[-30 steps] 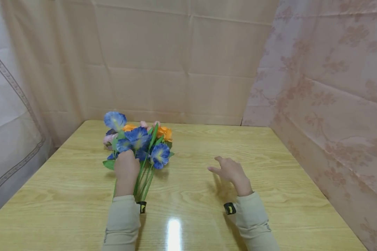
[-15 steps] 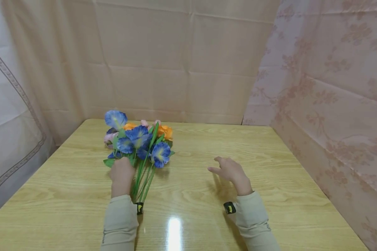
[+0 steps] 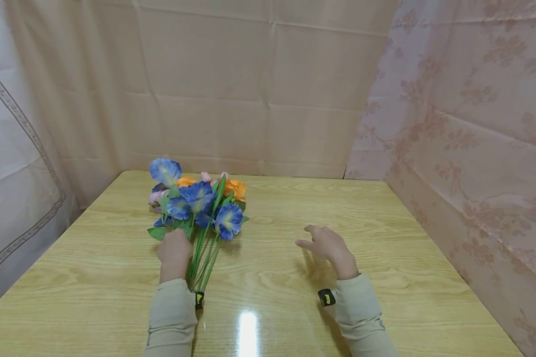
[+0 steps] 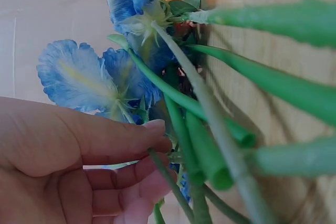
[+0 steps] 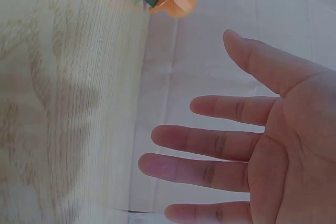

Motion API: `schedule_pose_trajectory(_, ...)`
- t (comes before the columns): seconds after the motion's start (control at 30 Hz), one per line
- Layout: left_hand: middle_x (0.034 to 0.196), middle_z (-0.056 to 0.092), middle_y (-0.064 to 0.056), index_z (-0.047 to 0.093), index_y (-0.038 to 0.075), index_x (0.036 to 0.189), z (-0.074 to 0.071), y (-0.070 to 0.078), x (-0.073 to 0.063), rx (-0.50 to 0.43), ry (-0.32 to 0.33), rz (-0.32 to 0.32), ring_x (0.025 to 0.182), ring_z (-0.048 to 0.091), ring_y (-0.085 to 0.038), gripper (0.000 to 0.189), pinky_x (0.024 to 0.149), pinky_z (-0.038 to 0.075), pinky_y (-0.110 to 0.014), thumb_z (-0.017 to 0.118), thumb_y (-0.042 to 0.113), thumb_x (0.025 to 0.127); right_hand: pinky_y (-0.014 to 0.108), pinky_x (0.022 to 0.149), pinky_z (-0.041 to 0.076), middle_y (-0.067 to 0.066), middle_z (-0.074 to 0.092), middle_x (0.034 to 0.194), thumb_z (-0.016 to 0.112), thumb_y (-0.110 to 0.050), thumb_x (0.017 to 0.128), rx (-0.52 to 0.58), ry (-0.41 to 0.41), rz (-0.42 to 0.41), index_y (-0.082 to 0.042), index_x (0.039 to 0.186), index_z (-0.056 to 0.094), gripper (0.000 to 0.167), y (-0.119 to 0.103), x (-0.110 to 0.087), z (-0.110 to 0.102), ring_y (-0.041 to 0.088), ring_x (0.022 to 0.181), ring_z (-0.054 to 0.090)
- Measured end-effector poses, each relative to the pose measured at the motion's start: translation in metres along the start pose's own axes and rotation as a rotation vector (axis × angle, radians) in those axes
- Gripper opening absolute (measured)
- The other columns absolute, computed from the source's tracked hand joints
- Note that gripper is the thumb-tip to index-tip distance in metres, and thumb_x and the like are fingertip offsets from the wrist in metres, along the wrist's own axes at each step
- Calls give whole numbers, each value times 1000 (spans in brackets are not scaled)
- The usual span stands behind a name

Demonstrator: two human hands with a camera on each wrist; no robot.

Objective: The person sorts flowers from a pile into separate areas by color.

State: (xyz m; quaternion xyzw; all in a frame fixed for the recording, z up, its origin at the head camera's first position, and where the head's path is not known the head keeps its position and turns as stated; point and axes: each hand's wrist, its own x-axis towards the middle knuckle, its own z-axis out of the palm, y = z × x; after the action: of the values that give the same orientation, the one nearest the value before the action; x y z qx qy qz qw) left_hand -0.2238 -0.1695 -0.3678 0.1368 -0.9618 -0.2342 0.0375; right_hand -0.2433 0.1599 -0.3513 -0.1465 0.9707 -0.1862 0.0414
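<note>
A bunch of blue iris-like flowers [image 3: 198, 197] lies at the left of the table, its long green stems [image 3: 211, 255] pointing toward me. Orange flowers [image 3: 235, 189] and pink ones show behind the blue blooms. My left hand [image 3: 175, 250] is just below the blooms, at the left side of the stems. In the left wrist view, its thumb and fingertips pinch a thin green stem [image 4: 172, 184], and thicker cut stems [image 4: 216, 171] pass close beside them. My right hand [image 3: 326, 244] hovers over the table to the right, holding nothing, fingers spread.
The wooden table [image 3: 268, 277] reaches back to a beige curtain [image 3: 259, 89]. A patterned pink cloth [image 3: 478, 109] hangs along the right, and a pale cloth [image 3: 13, 163] along the left.
My left hand has drawn back from the blue blooms, toward me and slightly left, uncovering more of the stems. The right hand stays where it was.
</note>
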Motion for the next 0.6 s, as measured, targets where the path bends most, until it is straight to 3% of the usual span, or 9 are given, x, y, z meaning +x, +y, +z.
schedule_pose_trajectory(0.17,89,57,-32,60,-12,86,3,0,2,-15,11,-4,78,58,-43,17,53,47,-48,45,-7,78,40,67,48,15,63,97,55,-35,88,-2,1,-3,3,124,48,53,1,-1,0,25,81,60)
schedule_pose_trajectory(0.43,83,58,-31,60,-11,79,1,5,3,-33,109,14,73,58,-42,13,51,46,-49,50,-4,75,41,70,48,19,62,101,56,-33,88,-14,6,-11,4,123,48,52,3,-1,0,28,87,60)
schedule_pose_trajectory(0.6,85,58,-31,60,-11,85,-10,9,-1,-18,70,-20,74,58,-43,18,51,46,-50,58,6,80,41,69,48,18,61,102,56,-34,87,-17,8,-23,3,123,49,52,1,1,4,28,89,60)
